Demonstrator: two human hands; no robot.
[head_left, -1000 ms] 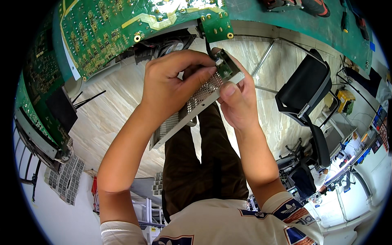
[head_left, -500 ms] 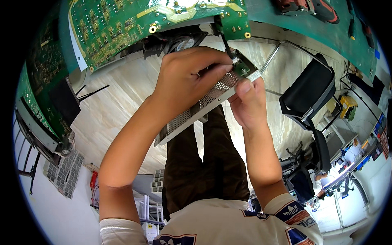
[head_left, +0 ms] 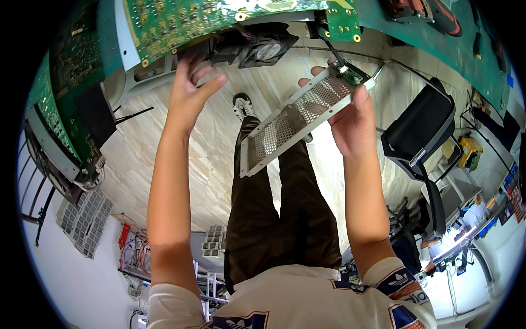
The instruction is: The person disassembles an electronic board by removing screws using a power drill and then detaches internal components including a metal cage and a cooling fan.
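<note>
A perforated metal bracket (head_left: 296,118) with a raised rim hangs tilted over the floor, held at its upper right end by my right hand (head_left: 353,122). On that end sits a small green circuit board (head_left: 353,74), and a black cable (head_left: 330,46) runs from it up toward the bench. My left hand (head_left: 193,88) is empty, its fingers apart, near the underside of a large green circuit board (head_left: 192,27). Its fingertips partly disappear in shadow by the board's edge. Beside them a black cooling fan (head_left: 268,50) hangs below the board.
The green bench mat (head_left: 427,35) spans the far side, with a red and black power tool (head_left: 419,10) and a screwdriver (head_left: 478,46) on it. A black chair (head_left: 419,123) stands right. More circuit boards (head_left: 71,71) are at left. At far right a person works at a lit bench.
My left hand has let go of the bracket's board end and moved left to the large board's edge. The bracket, in my right hand, has shifted right and shows more of its inside.
</note>
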